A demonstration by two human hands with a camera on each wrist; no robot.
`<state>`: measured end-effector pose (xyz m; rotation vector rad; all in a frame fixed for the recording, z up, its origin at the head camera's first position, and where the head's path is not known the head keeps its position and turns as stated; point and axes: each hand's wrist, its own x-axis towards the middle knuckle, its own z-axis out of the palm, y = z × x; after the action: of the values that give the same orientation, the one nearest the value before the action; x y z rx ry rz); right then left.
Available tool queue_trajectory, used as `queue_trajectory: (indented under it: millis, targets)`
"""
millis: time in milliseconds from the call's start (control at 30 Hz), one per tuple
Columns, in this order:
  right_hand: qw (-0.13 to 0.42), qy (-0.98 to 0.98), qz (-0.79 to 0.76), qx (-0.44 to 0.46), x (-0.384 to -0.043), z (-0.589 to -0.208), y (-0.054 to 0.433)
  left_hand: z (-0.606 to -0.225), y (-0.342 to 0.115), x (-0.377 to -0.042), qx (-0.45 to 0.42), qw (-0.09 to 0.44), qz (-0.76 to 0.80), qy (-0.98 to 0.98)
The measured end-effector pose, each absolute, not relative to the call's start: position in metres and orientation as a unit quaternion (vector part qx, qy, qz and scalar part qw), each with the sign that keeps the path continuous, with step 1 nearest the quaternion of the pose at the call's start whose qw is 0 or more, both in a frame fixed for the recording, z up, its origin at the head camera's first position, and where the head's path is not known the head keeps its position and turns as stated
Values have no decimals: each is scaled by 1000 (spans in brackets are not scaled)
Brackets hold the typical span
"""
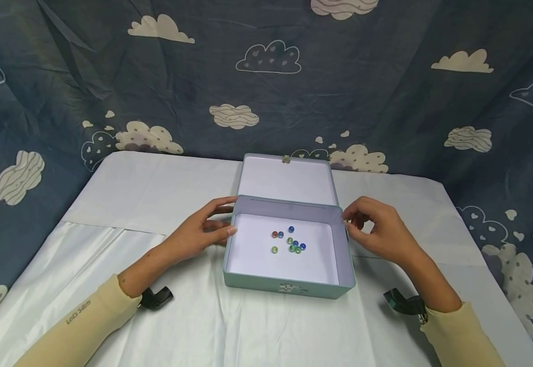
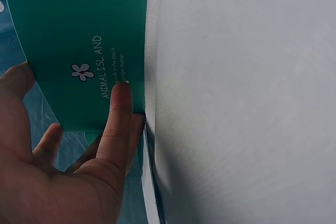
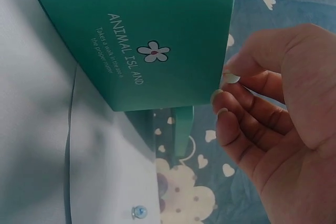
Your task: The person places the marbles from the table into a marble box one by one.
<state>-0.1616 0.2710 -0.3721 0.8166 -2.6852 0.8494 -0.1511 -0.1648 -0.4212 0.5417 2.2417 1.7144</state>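
Observation:
A green tin box [image 1: 289, 290] stands on the white cloth with its hinged lid [image 1: 287, 178] raised at the back. Several glass marbles [image 1: 291, 248], blue, green, yellowish and one red, lie scattered on its white floor. My left hand [image 1: 204, 227] rests against the box's left side, thumb at the rim and fingers extended along the printed wall [image 2: 79, 24]. On the right side, my right hand [image 1: 378, 224] pinches the rim near the back corner between thumb and index finger. Its other fingers curl outside the printed wall [image 3: 173, 3].
A single bluish marble [image 3: 139, 212] lies on the cloth in the right wrist view. The white-covered table [image 1: 156, 326] ends at a dark blue curtain [image 1: 266, 102] with cloud prints. A clasp [image 1: 286, 288] sits on the box front, and a latch [image 1: 286, 159] on the lid.

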Motion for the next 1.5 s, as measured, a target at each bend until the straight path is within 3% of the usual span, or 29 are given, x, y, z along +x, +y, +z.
queue_trajectory:
  millis: [400, 933, 1500]
  targets:
    - [100, -915, 282, 272, -161, -372, 271, -421, -165, -151, 190, 136, 592, 772]
    - [133, -913, 293, 252, -168, -375, 279, -421, -165, -152, 190, 136, 595, 769]
    - [135, -940, 269, 157, -187, -394, 305, -421, -165, -152, 191, 136, 596, 768]
